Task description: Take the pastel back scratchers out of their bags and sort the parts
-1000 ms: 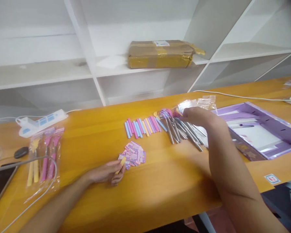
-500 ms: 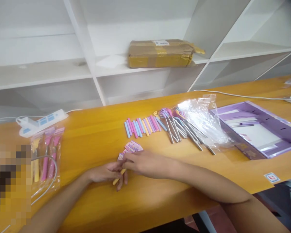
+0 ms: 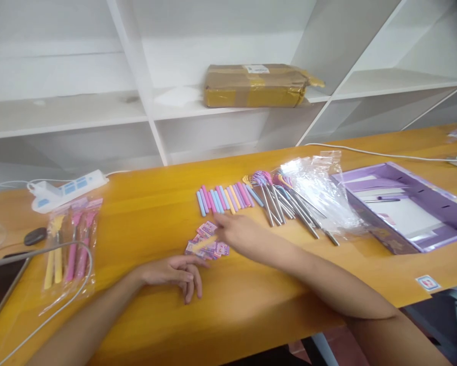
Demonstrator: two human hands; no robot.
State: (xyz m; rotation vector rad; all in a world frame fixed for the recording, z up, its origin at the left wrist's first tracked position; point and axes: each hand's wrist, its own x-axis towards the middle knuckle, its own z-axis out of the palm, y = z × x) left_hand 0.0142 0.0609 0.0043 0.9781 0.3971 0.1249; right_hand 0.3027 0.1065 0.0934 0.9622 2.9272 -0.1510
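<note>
My right hand [image 3: 238,235] grips one end of a yellow handle tube [image 3: 204,245], blurred by motion, over a loose pile of small printed pink-and-purple cards [image 3: 221,249]. My left hand [image 3: 178,273] is empty, its fingers apart, just in front of the cards. Beyond the cards lies a row of pink, blue, purple and yellow handle tubes [image 3: 224,198]. To their right, several metal rods with coloured claw-shaped heads, like back scratchers [image 3: 285,203], lie in a heap.
Clear plastic bags [image 3: 315,188] lie beside a purple open box [image 3: 388,241] with papers and a pen. At left are bagged back scratchers [image 3: 71,249], a power strip [image 3: 70,190], a dark phone [image 3: 3,290] and a white cable [image 3: 88,269]. A taped carton [image 3: 254,91] sits on the shelf.
My right hand has moved away from my left, up and right, taking the yellow handle tube. My left hand has let go of the tube and spread its fingers, uncovering the cards.
</note>
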